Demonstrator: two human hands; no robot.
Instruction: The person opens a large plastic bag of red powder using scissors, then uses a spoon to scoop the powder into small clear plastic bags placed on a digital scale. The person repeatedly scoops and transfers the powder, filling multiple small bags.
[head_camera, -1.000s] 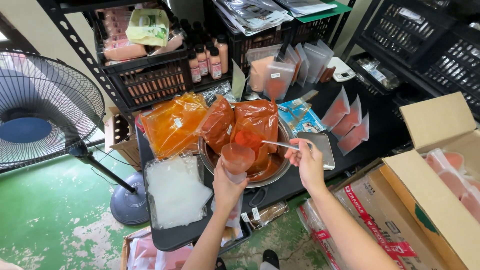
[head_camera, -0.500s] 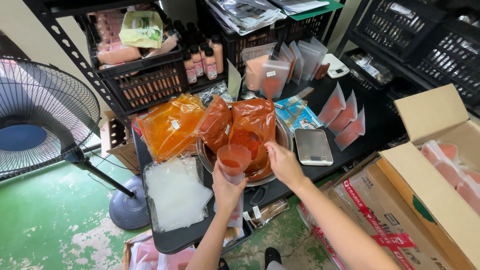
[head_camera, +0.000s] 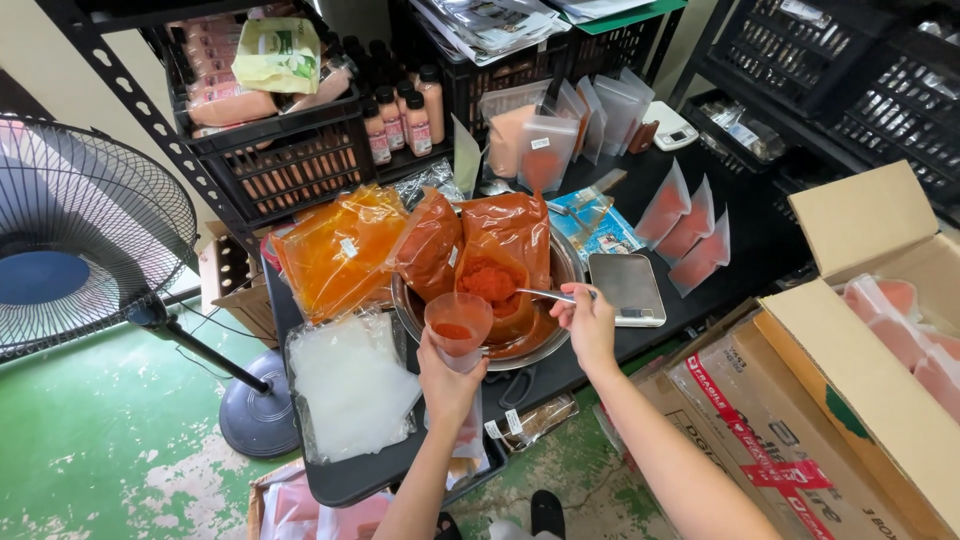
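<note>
My left hand (head_camera: 445, 378) holds a small clear pouch (head_camera: 458, 325) open at the top, with a little red powder at its bottom, just in front of a metal bowl (head_camera: 552, 262). My right hand (head_camera: 588, 322) grips a metal spoon (head_camera: 545, 296) whose tip is dug into red-orange powder inside an open bag (head_camera: 492, 282) standing in the bowl. Two more bags of red powder (head_camera: 430, 245) lean at the bowl's back.
Orange powder bags (head_camera: 338, 252) and a stack of clear pouches (head_camera: 350, 385) lie left on the black table (head_camera: 345, 478). A small scale (head_camera: 628, 286) and filled pouches (head_camera: 690, 225) sit right. Cardboard boxes (head_camera: 870, 330) stand at right, a floor fan (head_camera: 80, 240) at left, crates behind.
My right hand has moved the spoon from over the scale side back into the bag of red powder. The left hand has kept the pouch in front of the bowl.
</note>
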